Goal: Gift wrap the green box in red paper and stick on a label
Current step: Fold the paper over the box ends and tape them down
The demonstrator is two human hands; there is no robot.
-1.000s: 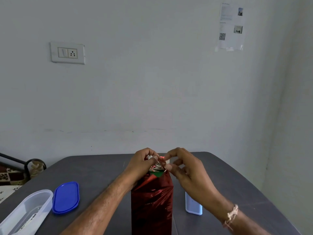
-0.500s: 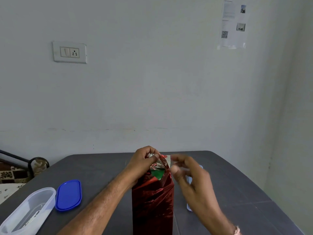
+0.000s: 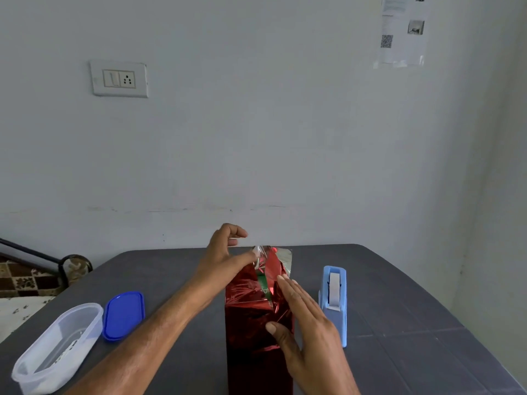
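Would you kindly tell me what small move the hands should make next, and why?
Probably fold the loose top of the paper down with the right hand: a strip of the green box shows uncovered there, that hand lies flat on the paper's side, and the left hand touches the top with its thumb.

Lighting: soft, even, moderately bright daylight; source unseen. Shadows: faint, diffuse on counter (image 3: 399, 295). Glare: specular glints on red paper (image 3: 251, 309). Distortion: wide-angle bowing at edges. Focus: slightly soft.

The dark grey table (image 3: 413, 295) holds a clear tub (image 3: 57, 352) and a blue lid (image 3: 124, 315) on the left, the red wrapped box (image 3: 251, 323) standing in the middle, and a light blue tape holder (image 3: 333, 303) on the right
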